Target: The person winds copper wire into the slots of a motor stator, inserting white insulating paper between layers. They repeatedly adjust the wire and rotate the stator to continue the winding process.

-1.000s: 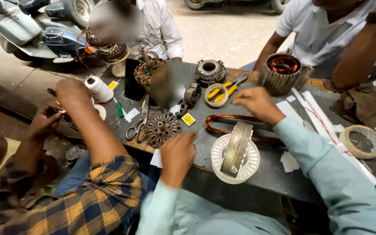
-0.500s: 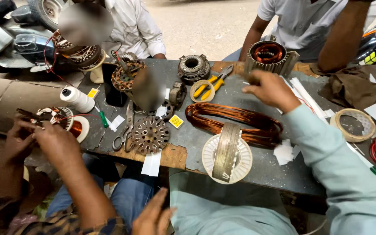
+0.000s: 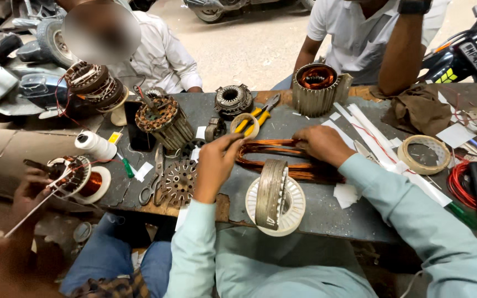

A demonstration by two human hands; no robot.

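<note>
A long loop of copper wire coil point(image 3: 276, 159) lies flat on the grey table point(image 3: 327, 212) in front of me. My left hand point(image 3: 215, 165) pinches the coil's left end between thumb and fingers. Over the coil's right part, my right hand point(image 3: 321, 144) is closed on the strands. Both my arms wear light teal sleeves. Just in front of the coil a metal ring point(image 3: 270, 193) stands on edge on a white round plate point(image 3: 293, 212).
A stator with copper windings point(image 3: 316, 88), yellow-handled pliers point(image 3: 258, 117), a rotor point(image 3: 167, 120), a toothed disc point(image 3: 180, 182), scissors point(image 3: 153, 187), a thread spool point(image 3: 95, 144) and a tape roll point(image 3: 423, 154) crowd the table. A co-worker's hands point(image 3: 31, 190) work a small winding point(image 3: 81, 177) at left. Two people sit opposite.
My left hand has come up from the table's near edge onto the coil's left end. My right hand has dropped back from near the stator onto the coil.
</note>
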